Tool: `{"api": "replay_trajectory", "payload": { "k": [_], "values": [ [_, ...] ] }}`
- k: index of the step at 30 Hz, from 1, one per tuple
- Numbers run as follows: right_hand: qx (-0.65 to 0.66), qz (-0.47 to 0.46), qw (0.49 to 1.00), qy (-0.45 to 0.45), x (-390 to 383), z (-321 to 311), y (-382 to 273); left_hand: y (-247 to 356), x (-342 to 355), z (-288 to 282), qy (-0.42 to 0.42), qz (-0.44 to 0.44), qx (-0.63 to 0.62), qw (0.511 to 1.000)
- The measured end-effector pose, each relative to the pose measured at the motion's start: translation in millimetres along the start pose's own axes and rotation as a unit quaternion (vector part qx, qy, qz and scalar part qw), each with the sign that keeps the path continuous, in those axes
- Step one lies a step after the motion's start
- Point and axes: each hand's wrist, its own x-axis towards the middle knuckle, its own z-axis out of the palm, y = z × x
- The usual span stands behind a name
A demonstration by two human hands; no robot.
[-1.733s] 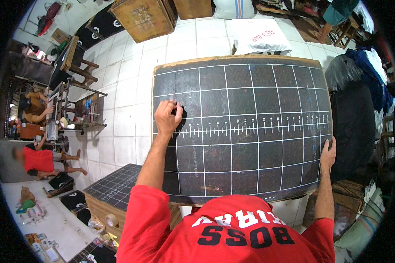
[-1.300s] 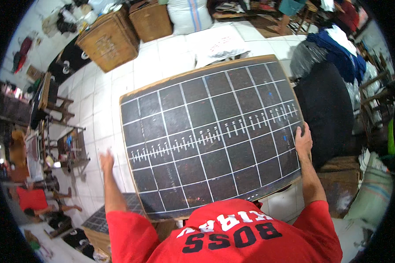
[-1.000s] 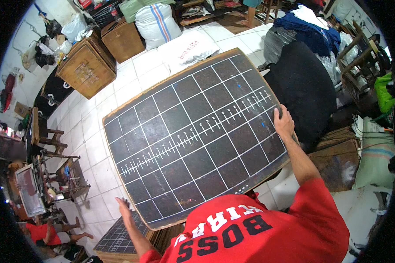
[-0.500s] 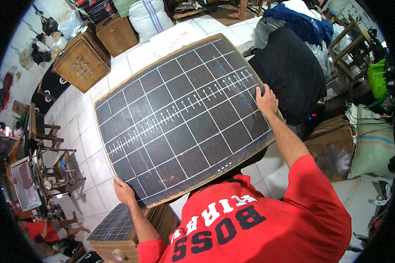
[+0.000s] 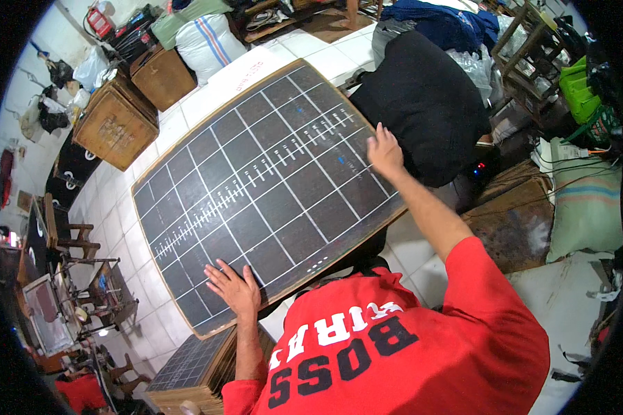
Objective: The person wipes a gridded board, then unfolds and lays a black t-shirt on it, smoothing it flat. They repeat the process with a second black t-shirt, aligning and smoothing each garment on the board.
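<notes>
A large dark board (image 5: pixel 263 221) with a white grid, a row of short scale marks and a wooden rim lies angled in front of me. My left hand (image 5: pixel 235 287) rests on its near left part, palm down with the fingers spread. My right hand (image 5: pixel 384 149) is on the board at its right end, fingers apart over the surface near the edge. Below the board's left corner stands a stack of similar gridded boards (image 5: pixel 194 366). Just beyond the right end is a bulky black cloth bundle (image 5: pixel 429 104).
Wooden boxes (image 5: pixel 114 124) and a white sack (image 5: pixel 208 48) stand beyond the board on the tiled floor. At left are a metal frame rig (image 5: pixel 69 311) and a person in red (image 5: pixel 76 387). At right are a stool (image 5: pixel 519 48), a green sack (image 5: pixel 588 207) and cables (image 5: pixel 547 197).
The board has turned anticlockwise and sits further left in view. My left hand has moved from off its left edge onto the surface. My right hand has loosened from gripping the edge to spread fingers.
</notes>
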Motion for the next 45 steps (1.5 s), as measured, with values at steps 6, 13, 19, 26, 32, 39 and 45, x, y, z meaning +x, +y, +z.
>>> {"api": "replay_trajectory", "payload": {
  "k": [6,13,19,26,32,39,45],
  "values": [
    [-0.013,-0.432,0.891,-0.139,-140.7,-10.6,-38.4,120.5,-2.1,2.1,0.001,0.101,-0.027,0.995],
    [-0.009,-0.366,0.922,-0.122,-87.1,-75.6,95.4,231.7,-6.0,10.6,0.019,0.124,-0.028,0.992],
    [0.057,-0.072,0.988,0.121,-48.6,-127.4,226.0,244.7,-4.8,6.3,0.032,0.091,-0.036,0.995],
    [0.010,-0.078,0.997,-0.018,-75.0,-95.0,237.4,245.1,-4.7,8.6,0.041,0.087,-0.031,0.995],
    [-0.067,-0.101,0.991,0.054,-84.1,-68.9,243.8,243.2,-5.5,8.2,0.053,0.098,-0.044,0.993],
    [-0.023,-0.124,0.991,0.042,-85.5,-62.4,263.0,240.4,-6.1,11.2,0.059,0.092,-0.047,0.993],
    [0.079,-0.083,0.987,0.115,-92.5,-85.7,259.9,238.1,-6.7,12.3,0.089,0.097,-0.066,0.989]
  ]
}}
